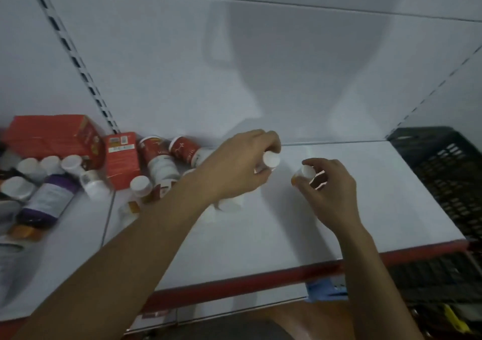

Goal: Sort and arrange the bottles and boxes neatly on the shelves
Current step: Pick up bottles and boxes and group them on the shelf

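My left hand (242, 165) gripped a bottle (271, 159) over the shelf (378, 196); my right hand (330, 192) held a second bottle (307, 172). I couldn't tell the crate's (440, 162) contents.

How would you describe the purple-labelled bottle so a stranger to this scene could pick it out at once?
Find the white shelf with the red front edge, then the heap of bottles at its left end, before the large red box. The purple-labelled bottle lies tipped over there among white-capped bottles. It alone shows purple; the labels nearby are red, orange or white.
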### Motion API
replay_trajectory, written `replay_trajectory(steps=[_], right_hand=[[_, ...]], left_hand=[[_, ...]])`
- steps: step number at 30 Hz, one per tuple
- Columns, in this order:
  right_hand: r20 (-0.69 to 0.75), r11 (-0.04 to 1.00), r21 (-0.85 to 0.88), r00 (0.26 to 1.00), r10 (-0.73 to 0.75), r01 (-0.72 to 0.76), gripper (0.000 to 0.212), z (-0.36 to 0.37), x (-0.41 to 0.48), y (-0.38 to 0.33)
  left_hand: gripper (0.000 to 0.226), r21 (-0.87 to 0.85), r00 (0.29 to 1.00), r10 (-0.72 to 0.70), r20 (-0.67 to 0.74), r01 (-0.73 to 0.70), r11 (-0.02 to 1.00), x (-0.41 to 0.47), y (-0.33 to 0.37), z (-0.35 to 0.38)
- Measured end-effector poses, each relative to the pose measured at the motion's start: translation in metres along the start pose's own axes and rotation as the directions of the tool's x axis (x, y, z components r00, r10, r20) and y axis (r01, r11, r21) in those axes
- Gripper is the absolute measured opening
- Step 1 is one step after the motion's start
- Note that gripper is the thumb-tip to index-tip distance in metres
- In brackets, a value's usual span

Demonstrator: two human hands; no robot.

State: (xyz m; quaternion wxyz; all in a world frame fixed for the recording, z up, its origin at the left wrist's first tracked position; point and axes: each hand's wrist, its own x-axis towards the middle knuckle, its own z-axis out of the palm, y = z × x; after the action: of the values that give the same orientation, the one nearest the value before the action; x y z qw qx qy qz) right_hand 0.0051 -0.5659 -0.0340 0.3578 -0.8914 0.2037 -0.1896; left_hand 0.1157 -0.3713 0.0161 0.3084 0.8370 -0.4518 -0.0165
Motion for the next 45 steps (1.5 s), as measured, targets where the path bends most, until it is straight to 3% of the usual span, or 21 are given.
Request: replay_trajectory(steps=[2, 5, 8, 11, 14, 19, 22, 25, 29, 33, 37, 39, 42, 45], right_hand=[[0.049, 0.998, -0.046, 0.998, 0.047, -0.045, 0.041, -0.006, 0.006, 0.014], [0.154, 0.991, 0.039, 0.981, 0.122, -0.129, 0.065, -0.009, 0.003, 0.019], [0.052, 0.991, 0.052, 0.992, 0.118, -0.12, 0.078, -0.007, -0.014, 0.012], [-0.149, 0.996, 0.064, 0.986, 0.076, -0.067, 0.062, 0.005, -0.038, -0.01], [-0.138, 0.991, 0.101, 0.988, -0.075, 0.09, 0.041, 0.033, -0.054, -0.047], [0.124, 0.928, 0.157, 0.925, -0.358, 0.338, 0.027, 0.09, -0.056, -0.123], [0.291, 0.87, 0.058, 0.826, -0.483, 0.489, 0.027, 0.121, -0.05, -0.16], [0.43, 0.818, -0.07, 0.758, -0.491, 0.571, 0.027, 0.15, -0.049, -0.179], [0.36, 0.865, -0.058, 0.819, -0.447, 0.498, 0.034, 0.172, -0.061, -0.176], [0.14, 0.912, 0.217, 0.914, -0.382, 0.348, 0.039, 0.156, -0.078, -0.174], [-0.003, 0.886, 0.412, 0.973, -0.232, 0.213, 0.047, 0.125, -0.091, -0.168], [-0.061, 0.877, 0.449, 0.985, -0.163, 0.173, 0.049, 0.109, -0.092, -0.159], [-0.106, 0.893, 0.432, 0.99, -0.09, 0.128, 0.047, 0.082, -0.09, -0.137], [-0.135, 0.939, 0.331, 0.99, -0.045, 0.088, 0.044, 0.048, -0.084, -0.103]], left_hand=[[0.026, 0.065, 0.99, 0.015, 0.142, -0.024, 0.998, 0.027, -0.003, 0.018], [0.041, 0.227, 0.947, -0.08, 0.312, 0.007, 0.974, 0.039, -0.011, 0.027], [0.048, 0.177, 0.975, -0.121, 0.185, 0.089, 0.98, 0.013, -0.014, 0.008], [0.041, 0.01, 0.981, -0.166, -0.101, 0.168, 0.986, -0.042, -0.016, -0.026], [0.032, 0.027, 0.944, -0.24, -0.226, 0.253, 0.967, -0.098, -0.028, -0.061], [0.037, 0.222, 0.883, -0.394, -0.256, 0.45, 0.865, -0.159, -0.08, -0.11], [0.042, 0.38, 0.824, -0.546, -0.15, 0.558, 0.738, -0.174, -0.104, -0.122], [0.043, 0.528, 0.807, -0.59, -0.029, 0.514, 0.676, -0.182, -0.12, -0.114], [0.045, 0.585, 0.868, -0.49, -0.079, 0.438, 0.683, -0.194, -0.137, -0.099], [0.032, 0.404, 0.881, -0.428, -0.2, 0.472, 0.783, -0.196, -0.137, -0.107], [0.026, -0.149, 0.782, -0.504, -0.367, 0.485, 0.862, -0.195, -0.105, -0.116], [0.03, -0.301, 0.802, -0.499, -0.33, 0.412, 0.86, -0.184, -0.081, -0.112], [0.03, -0.365, 0.873, -0.433, -0.224, 0.336, 0.868, -0.158, -0.05, -0.091], [0.029, -0.314, 0.881, -0.417, -0.222, 0.341, 0.886, -0.124, -0.025, -0.062]])
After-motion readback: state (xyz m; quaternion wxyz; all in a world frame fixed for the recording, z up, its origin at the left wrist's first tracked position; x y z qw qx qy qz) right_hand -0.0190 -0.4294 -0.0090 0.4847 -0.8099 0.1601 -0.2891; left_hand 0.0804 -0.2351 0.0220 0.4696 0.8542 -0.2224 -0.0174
